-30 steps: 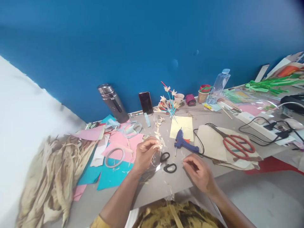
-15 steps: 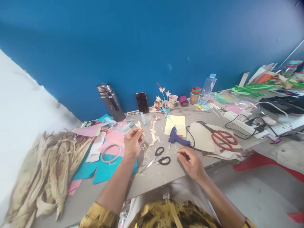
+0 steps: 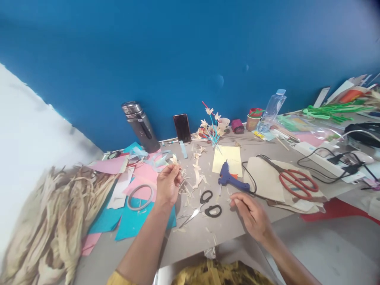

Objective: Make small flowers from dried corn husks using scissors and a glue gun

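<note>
Between the thumb and fingers of my left hand [image 3: 169, 185] is a small cream flower [image 3: 173, 159], its petals pointing up. My right hand [image 3: 252, 215] is closed in a pinch at the table's front, just below a blue glue gun [image 3: 233, 179]. Whatever its fingertips hold is too small to make out. Scissors with black handles [image 3: 212, 211] lie partly open between my hands. Pale husk scraps [image 3: 197, 174] are scattered beyond them. At the back, cream flowers on blue stems [image 3: 213, 128] stand in a bunch.
Dried husks [image 3: 50, 221] heap at the left, beside coloured paper [image 3: 133, 221] and a tape roll [image 3: 130, 202]. A flask [image 3: 144, 130], a phone [image 3: 182, 127] and a bottle [image 3: 270, 113] line the wall. Red-handled scissors [image 3: 298, 184] and a power strip [image 3: 320, 160] occupy the right.
The view has shifted slightly, so most table things sit a little further right. My right hand has drawn a bit towards the front edge and away from my left, which still holds the flower.
</note>
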The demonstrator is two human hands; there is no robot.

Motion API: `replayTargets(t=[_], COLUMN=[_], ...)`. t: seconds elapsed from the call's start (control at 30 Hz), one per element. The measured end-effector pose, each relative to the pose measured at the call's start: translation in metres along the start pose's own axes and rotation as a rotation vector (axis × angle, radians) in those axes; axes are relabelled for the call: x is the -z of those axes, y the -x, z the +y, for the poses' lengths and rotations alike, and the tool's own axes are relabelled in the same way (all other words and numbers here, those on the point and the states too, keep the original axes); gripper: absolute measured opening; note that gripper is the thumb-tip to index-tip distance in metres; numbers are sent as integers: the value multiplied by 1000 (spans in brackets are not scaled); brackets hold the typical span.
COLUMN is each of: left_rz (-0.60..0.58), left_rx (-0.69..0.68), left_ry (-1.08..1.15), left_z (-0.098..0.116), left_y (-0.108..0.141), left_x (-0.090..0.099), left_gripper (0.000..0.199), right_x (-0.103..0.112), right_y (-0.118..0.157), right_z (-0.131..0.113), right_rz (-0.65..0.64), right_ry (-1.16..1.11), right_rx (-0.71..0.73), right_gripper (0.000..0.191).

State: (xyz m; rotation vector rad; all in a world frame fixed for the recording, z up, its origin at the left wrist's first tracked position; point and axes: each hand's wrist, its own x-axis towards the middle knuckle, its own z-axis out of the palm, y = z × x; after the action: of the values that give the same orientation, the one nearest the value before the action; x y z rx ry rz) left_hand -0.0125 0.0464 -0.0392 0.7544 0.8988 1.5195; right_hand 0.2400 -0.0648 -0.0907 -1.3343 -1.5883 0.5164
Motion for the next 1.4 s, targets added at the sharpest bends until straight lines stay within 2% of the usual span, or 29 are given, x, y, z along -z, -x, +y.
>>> replayTargets(t=[0.1, 0.17, 0.27, 0.4, 0.5, 0.6, 0.73, 0.83, 0.93, 1.07, 1.23, 1.4], left_rz=[-32, -52, -69, -169, -313, -355, -211, -106, -61, -60, -42, -36], left_rx=[42, 47, 22, 18, 73, 94, 61, 34, 24, 22, 50, 65], left_ry=[8, -6, -43, -74, -70, -48, 10, 40, 36, 28, 27, 5], left_z=[-3, -4, -3, 2, 5, 6, 6, 7, 9, 10, 8, 5], left_y=[2, 3, 5, 11, 15, 14, 5, -2, -4, -1, 0, -1], left_x=[-2, -3, -3, -6, -8, -8, -2, 2, 2, 0, 1, 1], left_gripper=[32, 32, 30, 29, 28, 26, 29, 33, 34, 34, 35, 33], right_x=[0, 7, 28, 59, 64, 51, 11, -22, -51, -77, -95, -101], right_y=[1, -1, -12, -49, -88, -132, -186, -211, -223, -229, -235, -240], right_z=[-3, -8, -19, -34, -41, -49, -59, -63, -61, -55, -49, -41], right_rz=[-45, -147, -311, -350, -433, -513, -653, -744, -818, -865, -927, -960], right_ry=[-29, -64, -38, 157, 248, 350, 675, 709, 740, 771, 768, 732], right_rx=[-55, -76, -40, 77, 106, 125, 221, 236, 233, 227, 222, 222], right_gripper=[33, 35, 29, 24, 22, 17, 16, 25, 29, 37, 29, 17])
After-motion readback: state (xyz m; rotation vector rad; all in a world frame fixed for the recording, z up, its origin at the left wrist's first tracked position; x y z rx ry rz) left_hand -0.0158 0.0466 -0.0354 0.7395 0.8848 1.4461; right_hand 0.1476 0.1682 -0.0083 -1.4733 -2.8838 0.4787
